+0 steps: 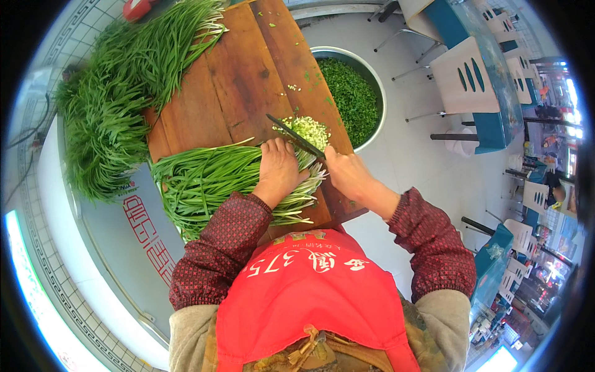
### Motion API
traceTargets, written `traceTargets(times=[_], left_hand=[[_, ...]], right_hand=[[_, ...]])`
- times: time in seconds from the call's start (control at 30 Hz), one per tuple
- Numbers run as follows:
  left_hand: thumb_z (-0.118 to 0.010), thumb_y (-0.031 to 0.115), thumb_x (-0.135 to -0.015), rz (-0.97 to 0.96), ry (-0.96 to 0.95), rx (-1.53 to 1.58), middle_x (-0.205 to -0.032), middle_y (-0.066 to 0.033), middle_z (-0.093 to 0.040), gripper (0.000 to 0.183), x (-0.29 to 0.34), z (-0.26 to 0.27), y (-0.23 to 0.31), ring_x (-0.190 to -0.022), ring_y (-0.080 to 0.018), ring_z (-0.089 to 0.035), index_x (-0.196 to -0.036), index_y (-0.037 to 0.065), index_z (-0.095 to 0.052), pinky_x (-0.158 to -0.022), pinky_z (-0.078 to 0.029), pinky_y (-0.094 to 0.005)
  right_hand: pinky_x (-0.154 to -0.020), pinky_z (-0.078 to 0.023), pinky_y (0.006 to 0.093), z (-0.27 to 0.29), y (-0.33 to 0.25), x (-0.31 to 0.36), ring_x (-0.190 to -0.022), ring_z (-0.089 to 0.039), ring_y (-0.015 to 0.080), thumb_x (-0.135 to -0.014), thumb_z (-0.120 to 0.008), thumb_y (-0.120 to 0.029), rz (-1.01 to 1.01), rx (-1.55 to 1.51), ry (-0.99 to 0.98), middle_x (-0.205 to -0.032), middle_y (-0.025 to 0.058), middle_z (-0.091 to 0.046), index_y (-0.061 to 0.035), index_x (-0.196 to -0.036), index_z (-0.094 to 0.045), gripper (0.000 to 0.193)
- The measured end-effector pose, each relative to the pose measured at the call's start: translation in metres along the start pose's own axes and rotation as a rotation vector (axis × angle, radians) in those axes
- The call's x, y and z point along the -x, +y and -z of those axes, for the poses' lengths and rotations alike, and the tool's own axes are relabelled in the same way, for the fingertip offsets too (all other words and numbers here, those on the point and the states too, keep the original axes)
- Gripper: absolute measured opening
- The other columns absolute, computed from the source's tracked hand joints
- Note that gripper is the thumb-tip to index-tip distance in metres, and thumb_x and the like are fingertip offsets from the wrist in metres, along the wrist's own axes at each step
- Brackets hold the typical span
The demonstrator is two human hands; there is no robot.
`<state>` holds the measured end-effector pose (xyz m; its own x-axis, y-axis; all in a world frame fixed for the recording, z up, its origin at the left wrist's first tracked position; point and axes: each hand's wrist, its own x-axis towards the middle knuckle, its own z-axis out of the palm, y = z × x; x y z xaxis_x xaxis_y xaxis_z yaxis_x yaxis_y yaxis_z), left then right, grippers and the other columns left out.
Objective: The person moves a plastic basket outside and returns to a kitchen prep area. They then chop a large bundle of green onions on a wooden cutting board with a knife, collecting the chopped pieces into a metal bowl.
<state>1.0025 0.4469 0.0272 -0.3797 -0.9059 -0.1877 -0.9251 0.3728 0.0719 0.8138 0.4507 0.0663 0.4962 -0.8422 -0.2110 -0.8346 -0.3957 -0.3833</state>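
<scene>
My left hand (278, 168) presses down on a bundle of garlic chives (211, 177), its fingers curled over the stalks near their white ends. In my right hand (353, 175) is a kitchen knife (296, 137), its dark blade slanting up and left across the cut end of the bundle. Small pale chopped pieces (308, 130) lie heaped just beyond the blade. Under all this is a brown wooden board (235, 87). Part of the knife's handle is hidden by my right fingers.
A large pile of uncut chives (118, 102) covers the board's far left. Below the right edge, a round metal basin (383, 102) holds chopped greens (347, 93) on the floor. White chairs (463, 77) and blue tables (499, 124) stand at right. A red object (136, 8) sits far left.
</scene>
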Motion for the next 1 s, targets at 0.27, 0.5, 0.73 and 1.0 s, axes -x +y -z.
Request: traceTargets(times=[0.27,0.5,0.73,1.0], left_hand=[[-0.062,0.059,-0.076,-0.007,-0.060,-0.025,-0.095,-0.0147,-0.054,0.070,-0.002,-0.001,-0.001,-0.094,-0.0292,-0.048,-0.099,-0.007,-0.062,-0.086,-0.037,-0.0404],[-0.066,0.057,-0.073,-0.016,-0.018,0.005,-0.098,-0.0174,-0.055,0.070,-0.004,-0.002,-0.001,-0.095,-0.0309,-0.050,-0.099,-0.007,-0.061,-0.086,-0.038,-0.0412],[-0.065,0.063,-0.075,-0.036,0.011,0.048,-0.098,-0.0185,-0.055,0.078,-0.001,-0.005,-0.004,-0.093,-0.0312,-0.051,-0.102,-0.010,-0.059,-0.084,-0.040,-0.0412],[-0.056,0.077,-0.074,0.011,0.087,0.100,-0.133,-0.0359,-0.046,0.114,0.013,0.000,0.009,-0.128,-0.0449,-0.040,-0.133,-0.019,-0.038,-0.108,-0.028,-0.0523]], right_hand=[[-0.056,-0.050,0.0493,0.040,-0.009,0.037,-0.064,-0.064,0.0423,-0.075,-0.058,0.003,-0.057,0.018,-0.237,-0.064,0.0224,-0.062,0.0027,-0.092,-0.042,0.023],[-0.056,-0.051,0.0486,-0.011,-0.008,-0.013,-0.063,-0.065,0.0400,-0.076,-0.055,0.004,0.072,0.025,-0.031,-0.064,0.0220,-0.063,0.0028,-0.093,-0.044,0.020],[-0.058,-0.051,0.0508,-0.019,0.012,-0.015,-0.064,-0.064,0.0424,-0.079,-0.052,0.001,-0.022,-0.053,0.084,-0.064,0.0232,-0.063,0.0022,-0.093,-0.046,0.015],[-0.056,-0.049,0.0539,-0.017,0.025,0.005,-0.061,-0.061,0.0462,-0.084,-0.054,-0.003,-0.015,-0.080,0.115,-0.061,0.0257,-0.059,0.0027,-0.091,-0.042,0.016]])
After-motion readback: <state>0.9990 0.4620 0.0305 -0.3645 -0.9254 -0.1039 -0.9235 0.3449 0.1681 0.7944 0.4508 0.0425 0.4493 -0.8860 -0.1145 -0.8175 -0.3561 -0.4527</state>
